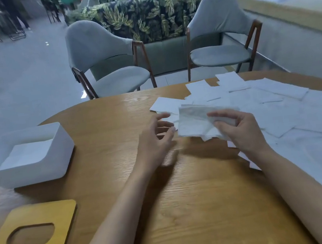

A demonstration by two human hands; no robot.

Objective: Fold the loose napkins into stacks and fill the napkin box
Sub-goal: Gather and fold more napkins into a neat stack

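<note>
A: Where was the napkin point(192, 122)?
B: Above the desk point(185, 199), the right hand point(239, 131) with its grip pinched on it, the left hand point(155, 136) with its grip apart, just beside it. Matching corners squarely would likely fold best; the napkin box point(58, 145) sat left.

Both forearms are bare and enter from the lower edge of the frame, angling up toward its centre. Left hand point(155, 135), centre frame: fingers spread and loosely curled, palm turned right, holding nothing. Right hand point(240, 128), right of centre: fingers curled, thumb and fingertips pinching a napkin point(192, 122). The hands stand near each other, apart.
</note>
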